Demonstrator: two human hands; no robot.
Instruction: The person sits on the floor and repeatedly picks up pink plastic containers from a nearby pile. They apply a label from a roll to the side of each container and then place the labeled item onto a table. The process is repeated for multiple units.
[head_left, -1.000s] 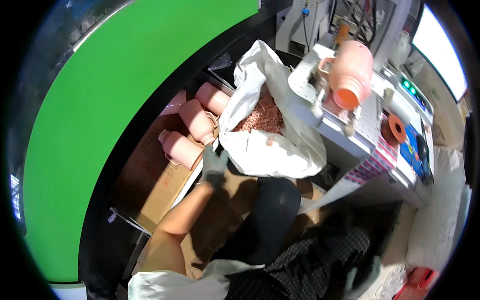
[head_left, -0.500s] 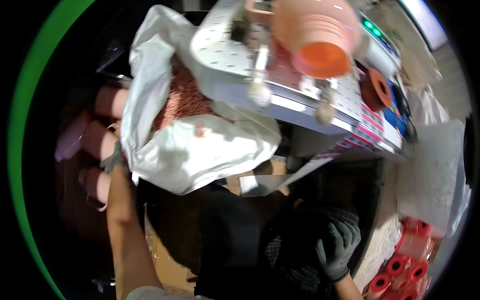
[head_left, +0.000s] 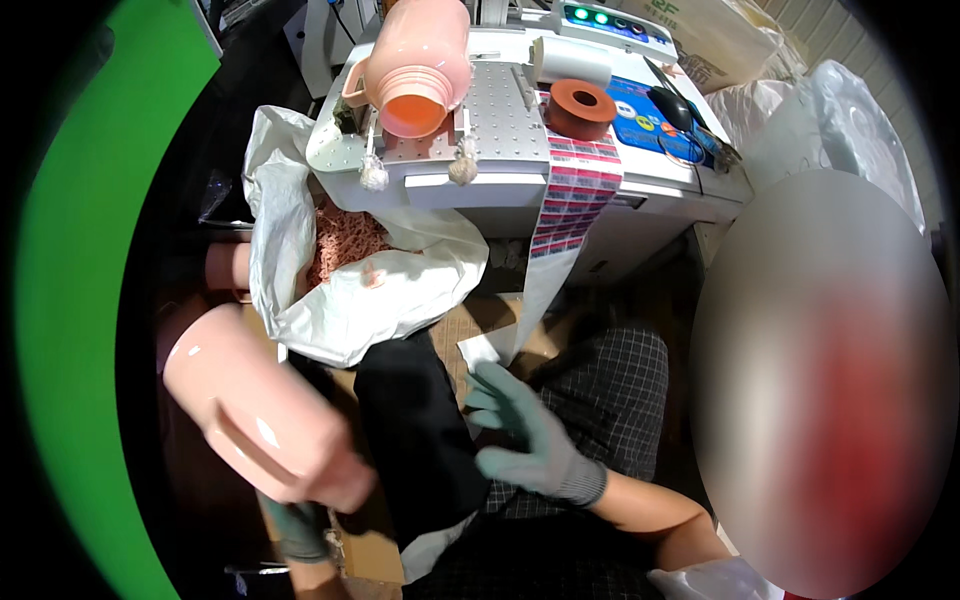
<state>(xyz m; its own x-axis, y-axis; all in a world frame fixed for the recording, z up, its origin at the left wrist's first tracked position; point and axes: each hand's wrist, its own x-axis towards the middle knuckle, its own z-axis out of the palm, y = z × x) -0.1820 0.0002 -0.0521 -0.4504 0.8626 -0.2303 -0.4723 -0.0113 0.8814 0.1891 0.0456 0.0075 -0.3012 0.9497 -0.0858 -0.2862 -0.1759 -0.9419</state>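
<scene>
A large pink bottle with a side handle is tilted in the air at lower left, its neck pointing down and right. My gloved left hand holds it from below; the bottle hides most of the fingers. Over my lap, my gloved right hand is open and empty, fingers spread, just under the loose end of a label strip. Another pink bottle lies on the white machine bed, its orange-lit mouth toward me, near two supports with wrapped ends.
A white sack of pink shreds stands left of the machine. Beside it is another pink bottle. A brown-orange roll, a white roll and a black mouse sit on the machine top. The right side is blurred.
My left hand has lifted a pink bottle from the group at left and brought it nearer. My right hand has moved left and forward from my thigh. The view has shifted.
</scene>
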